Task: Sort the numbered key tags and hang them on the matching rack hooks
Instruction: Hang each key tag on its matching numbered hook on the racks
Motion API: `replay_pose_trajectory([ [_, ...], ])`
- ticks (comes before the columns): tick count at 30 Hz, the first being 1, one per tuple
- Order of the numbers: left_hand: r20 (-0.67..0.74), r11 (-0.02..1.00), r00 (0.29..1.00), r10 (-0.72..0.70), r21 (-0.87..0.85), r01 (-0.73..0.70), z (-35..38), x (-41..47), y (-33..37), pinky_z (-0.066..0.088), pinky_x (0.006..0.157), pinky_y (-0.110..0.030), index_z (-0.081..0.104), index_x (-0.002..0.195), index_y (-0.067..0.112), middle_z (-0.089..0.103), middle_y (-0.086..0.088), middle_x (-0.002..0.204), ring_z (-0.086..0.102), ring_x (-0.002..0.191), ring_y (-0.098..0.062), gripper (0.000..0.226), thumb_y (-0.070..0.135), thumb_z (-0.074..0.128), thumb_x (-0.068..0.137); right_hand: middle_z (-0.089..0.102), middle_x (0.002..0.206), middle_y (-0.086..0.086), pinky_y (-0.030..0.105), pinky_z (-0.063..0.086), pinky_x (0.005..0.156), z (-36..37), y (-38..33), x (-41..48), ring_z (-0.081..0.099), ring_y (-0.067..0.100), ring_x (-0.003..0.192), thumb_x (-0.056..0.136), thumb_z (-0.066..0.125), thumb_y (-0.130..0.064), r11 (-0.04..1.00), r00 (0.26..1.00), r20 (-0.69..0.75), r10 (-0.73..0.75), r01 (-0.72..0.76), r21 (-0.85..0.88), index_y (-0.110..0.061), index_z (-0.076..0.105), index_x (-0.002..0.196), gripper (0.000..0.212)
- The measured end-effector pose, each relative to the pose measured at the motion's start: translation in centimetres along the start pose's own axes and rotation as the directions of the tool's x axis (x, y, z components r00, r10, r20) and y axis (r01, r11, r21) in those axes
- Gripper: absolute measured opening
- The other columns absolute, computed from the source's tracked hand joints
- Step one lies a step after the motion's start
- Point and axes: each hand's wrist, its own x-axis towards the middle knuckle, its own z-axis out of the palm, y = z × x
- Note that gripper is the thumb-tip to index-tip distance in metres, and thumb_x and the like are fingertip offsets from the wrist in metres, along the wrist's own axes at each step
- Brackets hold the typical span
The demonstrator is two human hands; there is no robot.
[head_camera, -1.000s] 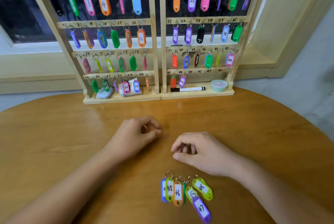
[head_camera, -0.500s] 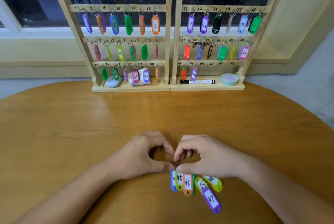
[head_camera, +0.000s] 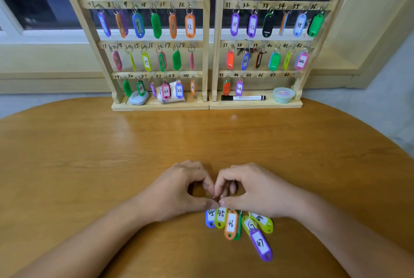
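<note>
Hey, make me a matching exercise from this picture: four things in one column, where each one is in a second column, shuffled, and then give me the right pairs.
Things
1. purple tag 47
2. black marker
3. purple tag 44
4. orange tag 12

Places
A. hanging in the bottom row of the right rack
B. lying flat on the table
C. hanging in the left rack
D. lying on the right rack's base

Pairs: 1-B, 2-D, 3-A, 4-C
</note>
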Motion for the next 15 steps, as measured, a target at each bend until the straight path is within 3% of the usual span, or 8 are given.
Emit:
replay_pose_trajectory([
  [6, 0.032, 0.999, 0.999, -0.025, -0.042, 0.026, -0.3, 0.2, -0.2, 0.051, 0.090, -0.032, 0.078, 0.099, 0.035, 0.070, 0.015, 0.100, 0.064, 0.103, -0.012, 0.023, 0.046, 0.090, 0.083, 0.077, 0.091, -0.003, 0.014, 0.046, 0.069, -0.8, 0.4, 0.2, 0.060, -0.003, 0.075, 0.088, 0.086, -0.013, 0.972, 0.997, -0.064, 0.045, -0.029, 0.232, -0.022, 0.077, 0.096, 0.015],
  [12, 0.023, 0.982, 0.996, -0.087, -0.167, 0.089, -0.6, 0.3, -0.2, 0.046, 0.069, -0.023, 0.074, 0.087, 0.027, 0.072, 0.010, 0.084, 0.057, 0.074, -0.006, 0.017, 0.032, 0.091, 0.086, 0.078, 0.092, 0.006, 0.027, 0.058, 0.080, -2.9, 1.9, 1.1, 0.071, 0.013, 0.084, 0.086, 0.087, -0.006, 0.934, 0.955, -0.295, 0.041, 0.068, 0.351, -0.013, 0.076, 0.098, 0.017],
  [15, 0.017, 0.984, 0.993, -0.118, -0.134, 0.119, -1.0, 0.8, -0.3, 0.046, 0.065, -0.025, 0.074, 0.086, 0.028, 0.072, 0.008, 0.079, 0.055, 0.068, -0.005, 0.017, 0.033, 0.090, 0.087, 0.079, 0.091, 0.009, 0.027, 0.060, 0.080, -5.1, 2.5, 1.7, 0.073, 0.015, 0.083, 0.086, 0.086, -0.005, 0.936, 0.911, -0.406, 0.068, 0.083, 0.343, -0.010, 0.076, 0.098, 0.016],
])
